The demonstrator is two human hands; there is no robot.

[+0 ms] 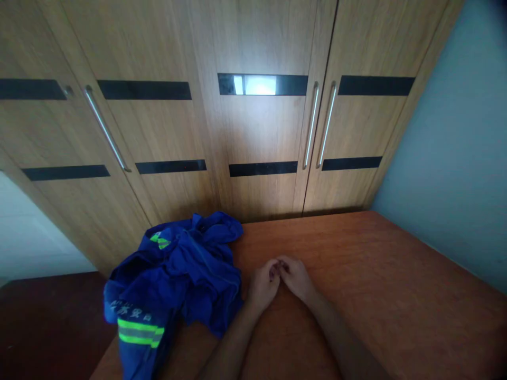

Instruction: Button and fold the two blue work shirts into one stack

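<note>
My left hand (264, 285) and my right hand (296, 275) meet above the reddish-brown wooden surface, their curled fingers touching each other. Both are closed, and I see no object in either one. A crumpled blue work jacket (198, 269) lies just left of my left hand, apart from its fingers. The jacket has yellow-green and grey reflective bands and pale lettering on one part. One end of it hangs toward the near left edge.
Behind the wooden surface (356, 253) stands a wood-grain wardrobe (257, 132) with dark strips and long metal handles. A pale blue wall (451, 158) borders the right side. The dark red floor (47, 316) shows at the lower left, beside a white panel (35, 237).
</note>
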